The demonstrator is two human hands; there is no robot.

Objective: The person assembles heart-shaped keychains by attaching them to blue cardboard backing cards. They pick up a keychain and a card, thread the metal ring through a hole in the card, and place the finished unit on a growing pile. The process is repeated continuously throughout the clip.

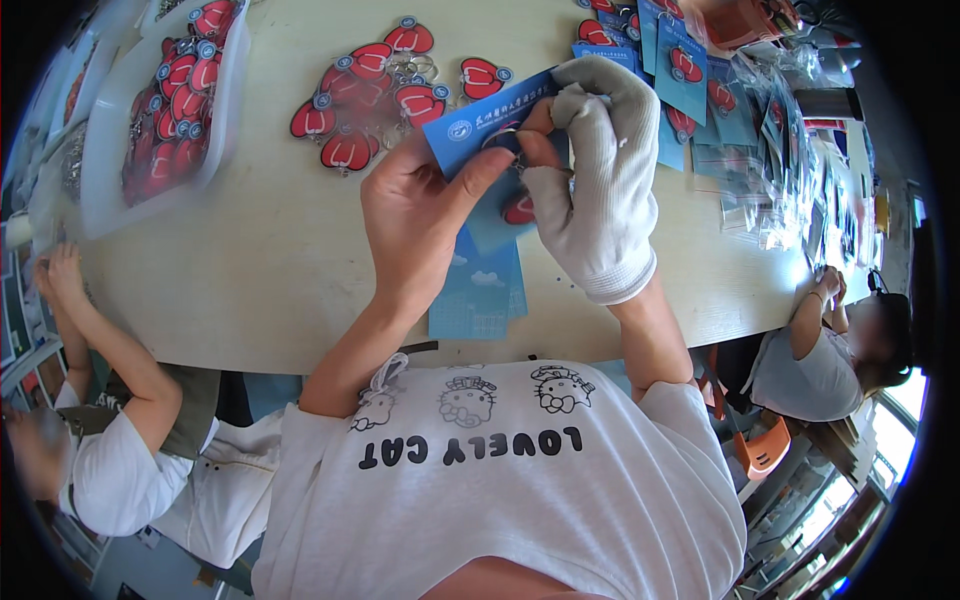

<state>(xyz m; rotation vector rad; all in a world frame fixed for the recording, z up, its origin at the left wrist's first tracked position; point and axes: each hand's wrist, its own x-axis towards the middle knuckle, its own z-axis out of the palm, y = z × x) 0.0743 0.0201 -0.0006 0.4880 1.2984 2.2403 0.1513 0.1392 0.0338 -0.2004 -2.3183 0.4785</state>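
Above the table I hold a blue card (460, 132) upright between both hands. My left hand (415, 215), bare, grips the card's left side, its thumb pressed near the metal ring (503, 137). My right hand (605, 185) wears a white knit glove with the thumb and index fingertips bare, and pinches the ring of a red keychain (519, 209) that hangs against the card. Just below my hands, a few blue cards (470, 295) with clouds lie on the table. My right fingers partly hide how the ring meets the card.
Loose red keychains (350, 150) lie in a pile beyond my left hand. A translucent bin (232, 115) at far left holds more. Carded keychains (686, 65) and clear plastic bags (765, 205) crowd the right. A person sits at each side of the table (270, 290).
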